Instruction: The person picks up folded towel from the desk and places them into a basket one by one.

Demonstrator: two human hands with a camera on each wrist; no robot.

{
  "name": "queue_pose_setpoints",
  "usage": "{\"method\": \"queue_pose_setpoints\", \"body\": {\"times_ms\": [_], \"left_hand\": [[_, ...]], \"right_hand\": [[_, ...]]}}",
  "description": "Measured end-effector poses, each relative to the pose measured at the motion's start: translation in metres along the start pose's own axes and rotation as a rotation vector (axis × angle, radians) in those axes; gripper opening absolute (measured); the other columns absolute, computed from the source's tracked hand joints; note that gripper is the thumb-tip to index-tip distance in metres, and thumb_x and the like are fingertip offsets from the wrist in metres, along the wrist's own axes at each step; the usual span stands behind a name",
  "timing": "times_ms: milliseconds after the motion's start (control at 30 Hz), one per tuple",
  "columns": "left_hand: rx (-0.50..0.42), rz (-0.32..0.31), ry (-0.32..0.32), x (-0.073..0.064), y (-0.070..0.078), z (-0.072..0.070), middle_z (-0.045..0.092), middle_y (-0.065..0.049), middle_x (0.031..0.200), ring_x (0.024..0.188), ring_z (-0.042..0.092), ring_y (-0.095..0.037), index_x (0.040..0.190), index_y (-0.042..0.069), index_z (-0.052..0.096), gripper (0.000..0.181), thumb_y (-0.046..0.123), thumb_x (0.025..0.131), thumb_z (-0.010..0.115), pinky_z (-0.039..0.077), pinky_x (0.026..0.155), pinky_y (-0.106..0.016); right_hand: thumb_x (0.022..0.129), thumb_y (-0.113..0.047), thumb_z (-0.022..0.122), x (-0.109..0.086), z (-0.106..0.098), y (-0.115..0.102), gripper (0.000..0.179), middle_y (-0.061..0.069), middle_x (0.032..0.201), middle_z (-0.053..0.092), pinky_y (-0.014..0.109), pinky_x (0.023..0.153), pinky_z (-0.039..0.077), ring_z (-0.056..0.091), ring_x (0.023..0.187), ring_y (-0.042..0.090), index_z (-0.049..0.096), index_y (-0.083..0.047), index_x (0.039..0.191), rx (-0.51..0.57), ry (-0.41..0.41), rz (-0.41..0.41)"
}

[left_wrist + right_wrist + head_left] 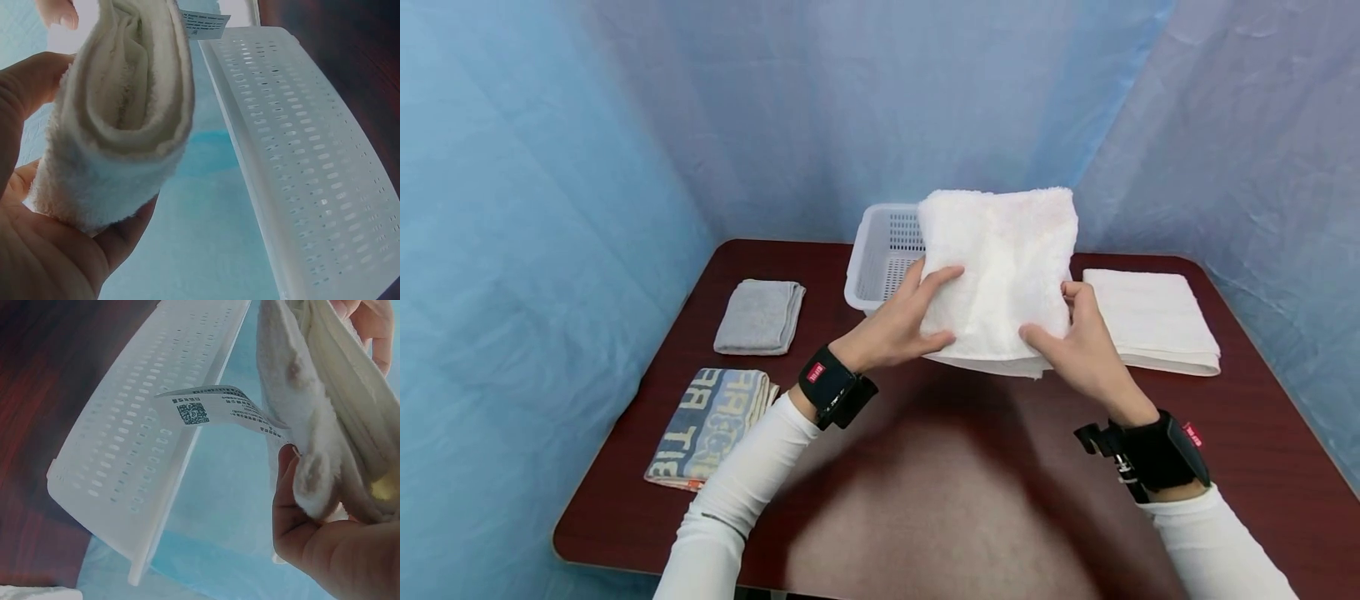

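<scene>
Your left hand and right hand grasp opposite sides of a folded white terry towel, which lies between them, raised off the table and partly hiding the perforated basket in head view; its QR-coded label projects beside your right hand.

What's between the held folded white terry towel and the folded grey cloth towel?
In the head view, going left from the held towel: the left hand, the white perforated plastic basket, then bare dark-red tabletop up to the grey towel.
</scene>
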State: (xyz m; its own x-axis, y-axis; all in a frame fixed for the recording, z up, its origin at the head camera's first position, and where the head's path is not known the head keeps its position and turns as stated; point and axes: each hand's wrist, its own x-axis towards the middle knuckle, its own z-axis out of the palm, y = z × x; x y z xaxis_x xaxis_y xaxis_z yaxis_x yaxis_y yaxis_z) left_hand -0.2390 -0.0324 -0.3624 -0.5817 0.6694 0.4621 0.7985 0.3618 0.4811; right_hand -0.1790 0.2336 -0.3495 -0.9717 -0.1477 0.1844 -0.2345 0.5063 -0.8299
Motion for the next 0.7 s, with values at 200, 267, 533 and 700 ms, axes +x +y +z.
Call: {"method": "queue_pose_setpoints", "body": {"times_ms": [200, 267, 533, 700], "left_hand": [[-0.012, -0.014, -0.019, 0.006, -0.004, -0.001, 0.013, -0.017, 0.157, 0.138, 0.024, -0.025, 0.153, 0.007, 0.026, 0.081, 0.016, 0.088, 0.075, 0.039, 0.106, -0.033], [-0.013, -0.022, -0.026, 0.008, -0.005, -0.001, 0.013, -0.018, 0.157, 0.138, 0.024, -0.025, 0.153, 0.007, 0.026, 0.081, 0.016, 0.089, 0.075, 0.039, 0.106, -0.033], [-0.026, -0.065, -0.032, 0.017, -0.013, -0.004, 0.012, -0.019, 0.157, 0.14, 0.023, -0.026, 0.153, 0.007, 0.027, 0.081, 0.015, 0.088, 0.076, 0.037, 0.108, -0.034], [-0.027, -0.075, -0.031, 0.02, -0.016, -0.007, 0.014, -0.02, 0.156, 0.139, 0.025, -0.026, 0.152, 0.006, 0.028, 0.081, 0.015, 0.088, 0.076, 0.038, 0.108, -0.033]], "right_hand": [[0.097, -0.013, 0.06, 0.008, -0.002, 0.004, 0.067, 0.031, 0.139, 0.037, 0.019, 0.083, 0.037, 0.047, 0.119, 0.036, 0.018, 0.008, 0.144, 0.013, -0.004, 0.042], [0.097, -0.014, 0.06, 0.01, -0.003, 0.005, 0.068, 0.031, 0.14, 0.036, 0.021, 0.084, 0.038, 0.047, 0.12, 0.036, 0.017, 0.007, 0.145, 0.02, -0.008, 0.051], [0.097, -0.017, 0.06, 0.023, -0.002, 0.004, 0.071, 0.03, 0.143, 0.036, 0.034, 0.09, 0.043, 0.047, 0.123, 0.039, 0.015, 0.004, 0.148, 0.06, -0.011, 0.09], [0.097, -0.017, 0.06, 0.031, -0.003, 0.006, 0.072, 0.029, 0.144, 0.036, 0.029, 0.087, 0.045, 0.048, 0.123, 0.039, 0.014, 0.002, 0.149, 0.085, -0.017, 0.116]]}}
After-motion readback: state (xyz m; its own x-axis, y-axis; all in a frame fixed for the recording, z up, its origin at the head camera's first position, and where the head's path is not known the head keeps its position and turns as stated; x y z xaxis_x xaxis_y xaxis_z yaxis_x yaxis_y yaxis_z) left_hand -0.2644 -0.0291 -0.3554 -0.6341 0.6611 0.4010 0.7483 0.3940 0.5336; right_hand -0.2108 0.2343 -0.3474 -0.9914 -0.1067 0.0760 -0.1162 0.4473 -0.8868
